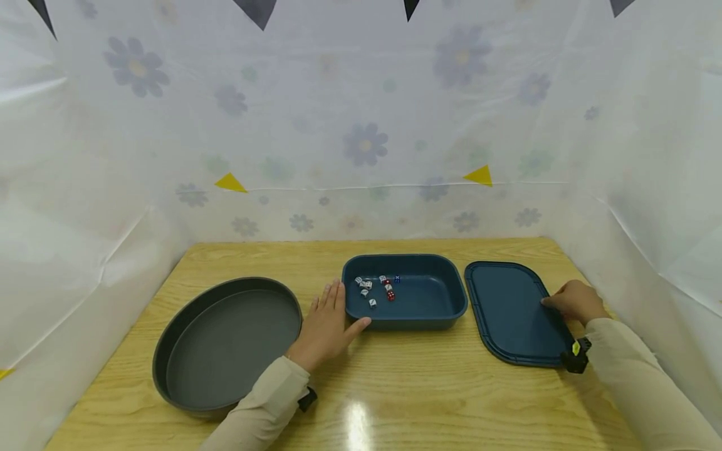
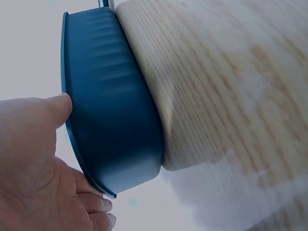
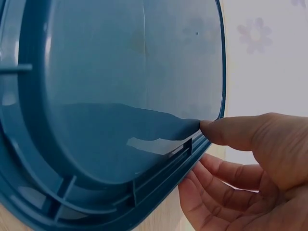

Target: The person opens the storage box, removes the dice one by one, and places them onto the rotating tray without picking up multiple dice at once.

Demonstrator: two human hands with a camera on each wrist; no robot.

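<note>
Head: lid (image 1: 510, 307) edge in right hand (image 1: 575, 302) grip.

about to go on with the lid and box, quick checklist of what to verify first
1. Left hand steadies the blue box, thumb on its front wall: ok.
2. Right hand pinches the lid's right edge: ok.
3. Dice all inside the box: ok.
4. Lid lies flat on the table, apart from the box: ok.
5. Grey round pan sits apart from the box: ok.
6. Lid fits the box: cannot tell.
</note>
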